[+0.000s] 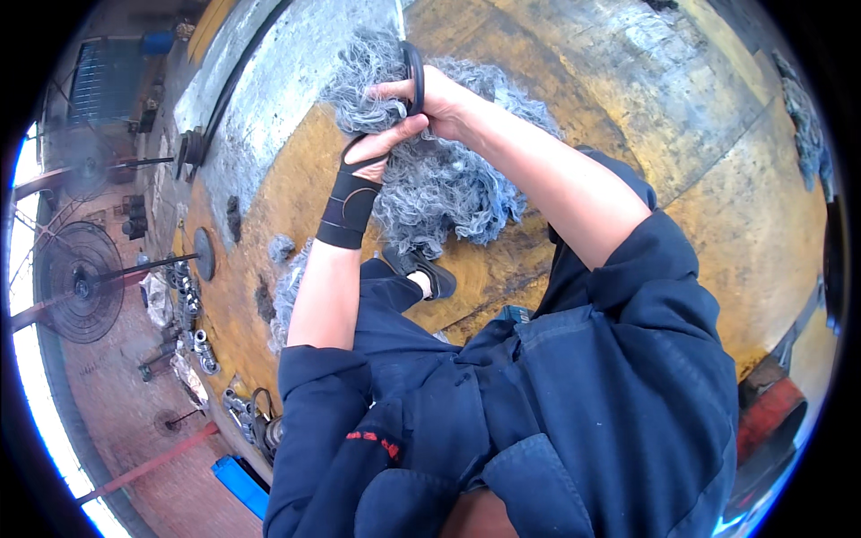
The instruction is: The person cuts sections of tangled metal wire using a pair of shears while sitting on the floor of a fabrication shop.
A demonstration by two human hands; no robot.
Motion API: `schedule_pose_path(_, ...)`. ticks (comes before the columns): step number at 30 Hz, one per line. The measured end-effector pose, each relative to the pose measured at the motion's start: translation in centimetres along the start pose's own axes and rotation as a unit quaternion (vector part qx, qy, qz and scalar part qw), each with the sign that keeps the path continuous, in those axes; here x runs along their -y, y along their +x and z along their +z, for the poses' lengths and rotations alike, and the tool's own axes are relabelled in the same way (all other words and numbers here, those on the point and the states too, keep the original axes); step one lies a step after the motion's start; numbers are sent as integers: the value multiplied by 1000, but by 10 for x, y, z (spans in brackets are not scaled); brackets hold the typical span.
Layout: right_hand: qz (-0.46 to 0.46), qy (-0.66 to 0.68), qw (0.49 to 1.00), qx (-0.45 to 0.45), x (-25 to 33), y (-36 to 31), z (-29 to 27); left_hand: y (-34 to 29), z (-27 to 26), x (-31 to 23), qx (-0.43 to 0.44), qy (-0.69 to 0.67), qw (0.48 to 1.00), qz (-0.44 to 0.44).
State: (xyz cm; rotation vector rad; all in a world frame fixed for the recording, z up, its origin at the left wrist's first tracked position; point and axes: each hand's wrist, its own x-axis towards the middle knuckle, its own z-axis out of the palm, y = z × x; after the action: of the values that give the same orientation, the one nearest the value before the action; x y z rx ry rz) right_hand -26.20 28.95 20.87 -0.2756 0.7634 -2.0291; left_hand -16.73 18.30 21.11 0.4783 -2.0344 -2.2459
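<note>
A black ring (413,67), seen nearly edge-on, is gripped in my right hand (439,100), whose fingers are closed around its lower part. One digit reaches left over a bunch of tangled grey thread waste (363,76). My left hand (377,148), with a black wrist wrap, is closed under that bunch, its thumb pointing at the ring; its other fingers are hidden behind the threads. Both hands nearly meet at the ring. Below and behind them a larger heap of grey-blue thread waste (457,193) lies on the worn yellow floor (511,282), beside my shoe (430,273).
Pedestal fans (81,282) stand at the left, near several metal parts (204,351) along the floor's edge. More thread waste (805,117) lies at the far right. A blue object (240,484) is at lower left, a red one (769,417) at lower right.
</note>
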Motion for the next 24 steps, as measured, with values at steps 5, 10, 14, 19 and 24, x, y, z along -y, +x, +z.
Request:
schedule_pose_path(5,-37,-178,983,17,10,5,-1,4,-37,-7,-13,33,997,67)
schedule_pose_path(10,-116,-227,965,-65,28,13,-11,-33,-65,-74,-101,-163,982,-1)
schedule_pose_path(14,-21,-66,998,-3,1,5,7,-38,-40,-101,-101,-218,971,9)
schedule_pose_path(19,91,86,949,291,-37,-19,32,-18,-37,-94,-43,-218,971,88)
schedule_pose_path(24,199,19,953,229,-39,-19,38,-11,-143,-108,-160,-105,961,201)
